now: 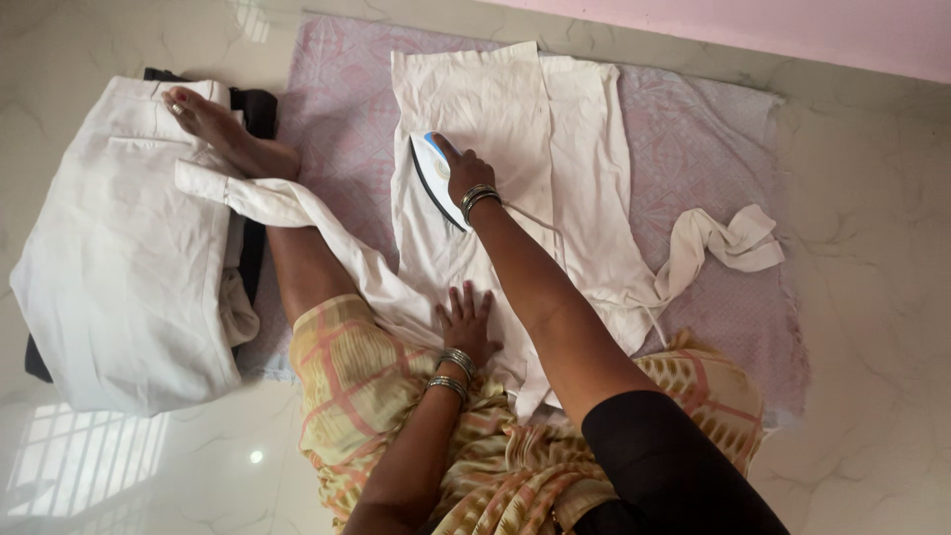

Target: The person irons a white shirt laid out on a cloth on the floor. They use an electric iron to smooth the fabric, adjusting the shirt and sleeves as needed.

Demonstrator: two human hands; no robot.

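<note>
1. At frame centre, the right hand (466, 176) grips a white-and-blue iron (433, 170) resting on a white garment (495, 109).
2. Below it, the left hand (466, 322) lies flat, fingers spread, pressing the garment.
3. At left, folded white clothes (129, 267) lie on the floor (872, 267).

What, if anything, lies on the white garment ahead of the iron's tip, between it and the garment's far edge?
Nothing visible. The right hand grips the iron, whose tip points toward the far edge of the white garment; that stretch is bare cloth. The left hand presses flat on the near part, behind the iron.
</note>
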